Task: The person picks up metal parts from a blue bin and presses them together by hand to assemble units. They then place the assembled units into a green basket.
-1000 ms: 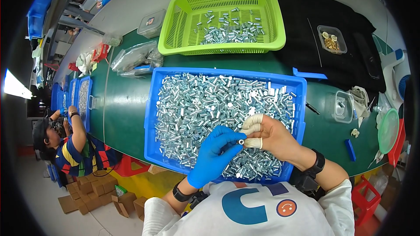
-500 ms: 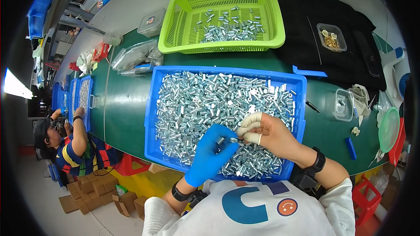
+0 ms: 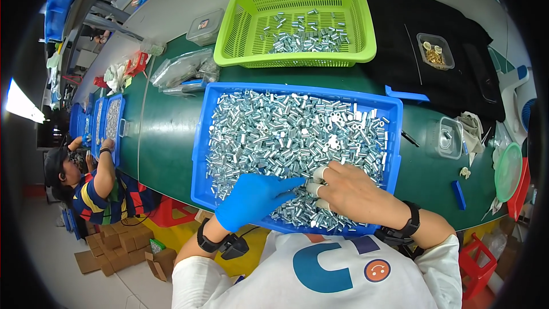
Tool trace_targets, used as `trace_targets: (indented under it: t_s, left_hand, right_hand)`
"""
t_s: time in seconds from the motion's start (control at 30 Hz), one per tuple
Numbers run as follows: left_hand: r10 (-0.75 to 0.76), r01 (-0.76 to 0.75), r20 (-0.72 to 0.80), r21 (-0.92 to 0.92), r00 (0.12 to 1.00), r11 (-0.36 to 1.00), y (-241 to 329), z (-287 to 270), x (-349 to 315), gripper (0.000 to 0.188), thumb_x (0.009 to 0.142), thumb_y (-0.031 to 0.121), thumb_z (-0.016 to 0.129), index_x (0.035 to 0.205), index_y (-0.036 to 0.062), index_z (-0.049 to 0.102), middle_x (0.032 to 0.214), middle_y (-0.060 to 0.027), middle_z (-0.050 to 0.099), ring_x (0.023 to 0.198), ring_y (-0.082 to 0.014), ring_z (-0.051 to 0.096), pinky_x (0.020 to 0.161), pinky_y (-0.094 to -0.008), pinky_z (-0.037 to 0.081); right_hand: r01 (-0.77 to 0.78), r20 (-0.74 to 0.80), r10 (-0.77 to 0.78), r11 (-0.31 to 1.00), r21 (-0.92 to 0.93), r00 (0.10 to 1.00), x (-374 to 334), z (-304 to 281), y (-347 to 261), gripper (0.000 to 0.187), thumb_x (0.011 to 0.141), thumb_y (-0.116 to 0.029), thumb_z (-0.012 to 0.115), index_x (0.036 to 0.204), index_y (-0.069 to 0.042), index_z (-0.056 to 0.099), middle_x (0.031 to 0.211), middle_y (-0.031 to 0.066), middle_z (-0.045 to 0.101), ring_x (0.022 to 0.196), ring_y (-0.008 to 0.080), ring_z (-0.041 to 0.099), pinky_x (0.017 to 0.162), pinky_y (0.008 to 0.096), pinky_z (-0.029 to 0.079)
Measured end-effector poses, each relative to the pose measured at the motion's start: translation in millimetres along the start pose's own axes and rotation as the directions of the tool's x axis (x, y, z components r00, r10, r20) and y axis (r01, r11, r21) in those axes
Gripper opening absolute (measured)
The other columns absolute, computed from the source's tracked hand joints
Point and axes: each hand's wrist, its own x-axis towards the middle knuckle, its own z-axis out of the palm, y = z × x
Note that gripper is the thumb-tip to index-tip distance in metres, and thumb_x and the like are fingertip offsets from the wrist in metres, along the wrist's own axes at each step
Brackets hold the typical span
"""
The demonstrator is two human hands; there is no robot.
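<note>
A blue tray [image 3: 201,137] holds a deep layer of small shiny metal sleeves [image 3: 257,131], short hollow cylinders. Both my hands are low over its near half. My left hand [image 3: 246,197], in a blue glove, stretches its index finger and thumb toward the right, apart from each other; its other fingers are mostly hidden beneath. My right hand [image 3: 354,191], bare except for pale finger cots, dips its slightly spread fingertips into the sleeves just beside the left fingertips. No sleeve shows clearly between the fingers of either hand.
Beyond the tray stands a green basket [image 3: 369,51] with more sleeves. Plastic bags [image 3: 183,71] lie left of it, a small tub [image 3: 449,57] of brass-coloured parts right, on black cloth [image 3: 394,23]. A clear box [image 3: 450,137] and pen [image 3: 410,139] are at right. A co-worker [image 3: 94,189] sits left.
My hands have parted from the small metal piece they held together above the pile. Both have lowered to the sleeves; the left moved left and its fingers straightened. The view shifted slightly.
</note>
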Motion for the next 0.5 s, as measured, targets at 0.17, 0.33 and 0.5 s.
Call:
trace_targets:
  t_s: [0.17,0.33,0.5]
  left_hand:
    - [0.063,-0.097,0.153,0.225,0.986,0.969,9,-1,1,0.028,0.081,0.027,0.066,0.107,0.0184,0.065,0.059,-0.006,0.058,0.049,-0.0225,0.057,0.044,-0.0328,0.042]
    - [0.124,-0.144,0.086,0.281,0.988,0.949,9,11,2,0.021,0.081,0.024,0.066,0.101,0.017,0.066,0.058,-0.0066,0.056,0.047,-0.0232,0.055,0.044,-0.0315,0.041]
    - [-0.269,0.224,-0.003,-0.544,0.963,0.808,14,18,2,0.02,0.087,0.015,0.062,0.106,0.0101,0.06,0.068,-0.0058,0.06,0.05,-0.0154,0.055,0.045,-0.027,0.039]
  right_hand:
    - [-0.079,0.117,0.081,0.997,-0.017,0.99,-2,-6,3,0.017,0.071,-0.013,0.07,0.086,-0.006,0.065,0.089,0.0085,0.055,0.084,0.0241,0.053,0.066,0.0346,0.048]
    - [-0.063,-0.023,0.065,0.992,0.107,0.998,-3,-7,5,0.015,0.072,-0.011,0.069,0.085,-0.005,0.065,0.085,0.0091,0.056,0.079,0.0256,0.055,0.064,0.0341,0.049]
    - [-0.184,-0.035,0.223,0.873,0.452,0.974,2,-11,9,0.016,0.078,-0.009,0.068,0.092,-0.003,0.064,0.084,0.0104,0.059,0.077,0.0228,0.06,0.065,0.0304,0.051]
